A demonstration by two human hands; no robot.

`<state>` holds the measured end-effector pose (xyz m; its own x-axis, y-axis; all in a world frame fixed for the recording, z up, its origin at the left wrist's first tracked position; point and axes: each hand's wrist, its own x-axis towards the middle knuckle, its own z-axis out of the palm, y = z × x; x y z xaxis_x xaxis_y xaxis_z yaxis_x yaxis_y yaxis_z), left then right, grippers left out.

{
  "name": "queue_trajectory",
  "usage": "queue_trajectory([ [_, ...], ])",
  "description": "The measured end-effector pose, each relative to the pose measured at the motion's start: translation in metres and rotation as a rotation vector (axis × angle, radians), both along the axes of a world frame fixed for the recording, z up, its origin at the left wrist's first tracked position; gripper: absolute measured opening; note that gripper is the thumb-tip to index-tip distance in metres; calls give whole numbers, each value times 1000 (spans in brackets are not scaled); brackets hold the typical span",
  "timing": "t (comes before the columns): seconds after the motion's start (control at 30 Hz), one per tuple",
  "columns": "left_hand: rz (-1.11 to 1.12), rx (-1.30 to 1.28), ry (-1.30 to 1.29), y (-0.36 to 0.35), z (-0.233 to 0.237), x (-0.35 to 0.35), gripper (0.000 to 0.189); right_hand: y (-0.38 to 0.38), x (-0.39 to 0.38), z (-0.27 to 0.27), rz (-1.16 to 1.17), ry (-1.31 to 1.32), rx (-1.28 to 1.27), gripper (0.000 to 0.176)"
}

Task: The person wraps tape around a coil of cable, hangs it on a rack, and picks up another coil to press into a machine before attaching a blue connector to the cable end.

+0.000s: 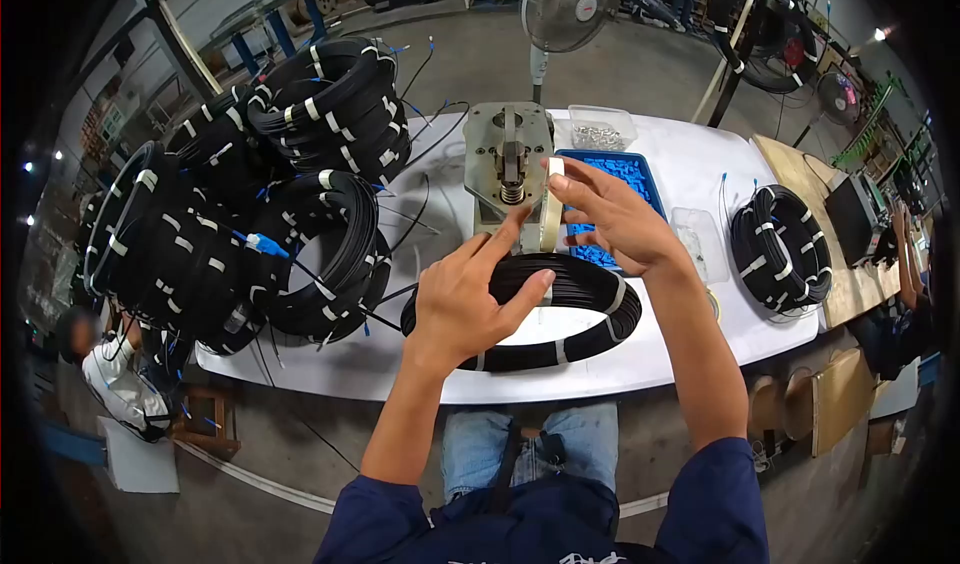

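Note:
My right hand (622, 222) grips a roll of cream-coloured tape (552, 209), held edge-on, with the thumb against its near face. My left hand (462, 299) is open above the left part of a black cable coil (590, 339), its index finger stretched toward the metal press (508, 159) and its thumb spread apart. Whether the left fingertip touches the press or a strip of tape cannot be made out. White tape bands wrap the coil, which lies on the white table in front of the press.
Stacks of banded black cable coils (330, 124) fill the table's left side. Behind my right hand stand a blue tray (655, 189) of small blue parts and a clear box (602, 129) of metal pieces. Another coil (782, 249) lies at right. A fan (565, 9) stands beyond; people sit at both sides.

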<state>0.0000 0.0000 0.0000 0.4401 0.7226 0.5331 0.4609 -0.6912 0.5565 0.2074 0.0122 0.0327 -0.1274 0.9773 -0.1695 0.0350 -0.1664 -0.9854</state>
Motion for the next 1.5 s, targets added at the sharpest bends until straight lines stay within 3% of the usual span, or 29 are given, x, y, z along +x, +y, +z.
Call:
queue_trajectory([
  [0.3,41,39,95,4,0,6,63,-14,-3,10,-35,-62,132,67],
  [0.5,50,5,100,4,0,8,56,-17,-4,12,-76,26,251,64],
  [0.63,127,-37,148,8,-3,7,41,-12,-3,21,-203,186,217,66],
  [0.77,93,10,74,7,-6,9,35,-11,-21,35,-170,51,215,67],
  [0.93,112,52,136,3,-2,12,39,-8,-34,55,-111,-104,251,50],
  [1.1,128,35,153,7,-5,11,42,-4,-21,62,-62,-79,162,52],
  [1.2,120,139,109,13,-8,12,44,-14,-23,60,-113,-105,259,54],
  [1.37,114,19,166,21,-5,10,44,-26,-21,55,-48,-66,326,61],
  [1.5,122,-55,209,24,0,11,42,-35,-24,47,-76,-30,459,53],
])
